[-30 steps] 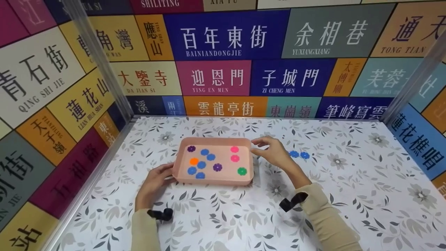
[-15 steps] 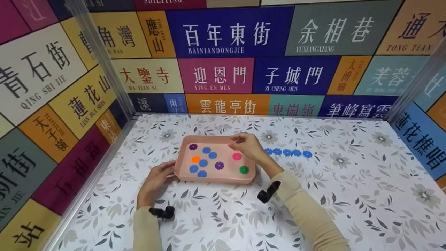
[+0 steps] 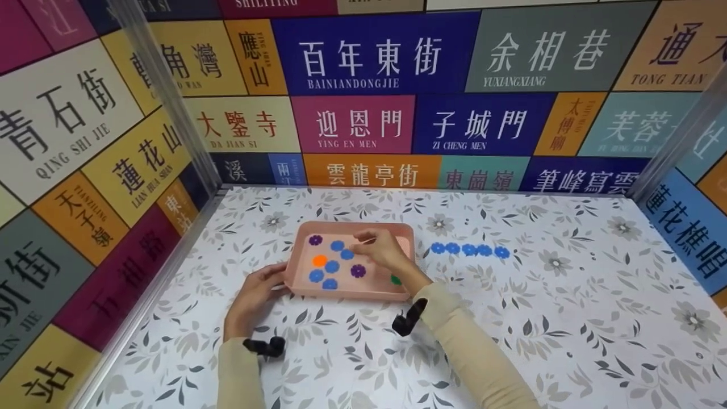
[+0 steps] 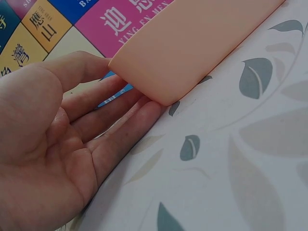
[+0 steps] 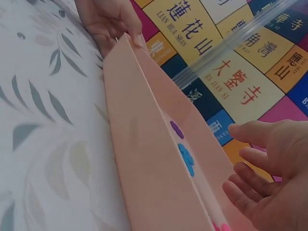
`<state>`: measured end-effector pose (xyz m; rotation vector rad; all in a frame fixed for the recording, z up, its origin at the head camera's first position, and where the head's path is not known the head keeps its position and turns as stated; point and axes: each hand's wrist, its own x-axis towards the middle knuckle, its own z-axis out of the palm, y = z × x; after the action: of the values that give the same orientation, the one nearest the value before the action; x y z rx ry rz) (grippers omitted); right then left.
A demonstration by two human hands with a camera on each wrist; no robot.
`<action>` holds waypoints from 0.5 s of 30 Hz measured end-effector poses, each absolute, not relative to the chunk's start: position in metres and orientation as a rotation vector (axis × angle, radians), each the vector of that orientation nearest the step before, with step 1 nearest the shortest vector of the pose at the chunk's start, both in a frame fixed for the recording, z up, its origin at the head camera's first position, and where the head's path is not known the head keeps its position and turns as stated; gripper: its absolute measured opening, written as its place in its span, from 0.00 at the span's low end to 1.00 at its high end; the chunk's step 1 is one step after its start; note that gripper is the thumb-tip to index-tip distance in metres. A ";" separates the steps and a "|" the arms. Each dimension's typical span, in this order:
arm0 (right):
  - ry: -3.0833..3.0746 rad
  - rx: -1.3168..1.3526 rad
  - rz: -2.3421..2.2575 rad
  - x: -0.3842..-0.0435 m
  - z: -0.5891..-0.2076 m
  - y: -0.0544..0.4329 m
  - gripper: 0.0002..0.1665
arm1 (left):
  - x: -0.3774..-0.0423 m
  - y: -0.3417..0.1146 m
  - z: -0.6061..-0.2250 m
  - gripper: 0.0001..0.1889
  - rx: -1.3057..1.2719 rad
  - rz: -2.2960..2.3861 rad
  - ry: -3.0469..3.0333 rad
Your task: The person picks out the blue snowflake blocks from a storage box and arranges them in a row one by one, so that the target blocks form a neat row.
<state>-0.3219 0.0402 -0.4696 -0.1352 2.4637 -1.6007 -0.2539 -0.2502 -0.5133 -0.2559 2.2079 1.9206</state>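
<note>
A shallow pink tray stands on the table with flower-shaped plastic pieces lying flat in it. My left hand holds the tray's left end, thumb at the rim and fingers against the wall, as the left wrist view shows. Over the tray reaches my right hand, fingers loosely bent, with nothing between them in the right wrist view. Near its fingertips is a blue flower piece; several others lie left of it. There are also an orange piece, purple pieces and a partly covered green piece. A pink piece shows in the right wrist view.
To the right of the tray, several blue flower pieces lie in a straight row on the leaf-patterned table. Panels with Chinese place names wall in the back and both sides. A clear corner strip runs up at the left.
My right hand has moved left from the tray's right edge to over its middle. The blue row is now in full sight, and the pink pieces are covered. My left hand stays put.
</note>
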 end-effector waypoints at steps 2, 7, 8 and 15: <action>2.462 -0.130 -1.584 -0.322 -0.472 0.035 0.25 | -0.254 -0.250 -0.513 0.23 -0.242 1.926 2.208; 2.480 -0.097 -1.561 -0.325 -0.479 0.028 0.26 | -0.254 -0.250 -0.514 0.23 -0.219 1.945 2.234; 2.477 -0.084 -1.562 -0.326 -0.480 0.027 0.26 | -0.255 -0.250 -0.515 0.23 -0.210 1.941 2.243; 2.389 -0.032 -1.547 -0.331 -0.485 0.022 0.26 | -0.255 -0.250 -0.514 0.23 -0.244 1.894 2.268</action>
<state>-0.3308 0.0224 -0.4848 -0.0317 2.3885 -1.5470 -0.2552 -0.2498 -0.5142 -0.2438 2.2685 1.8944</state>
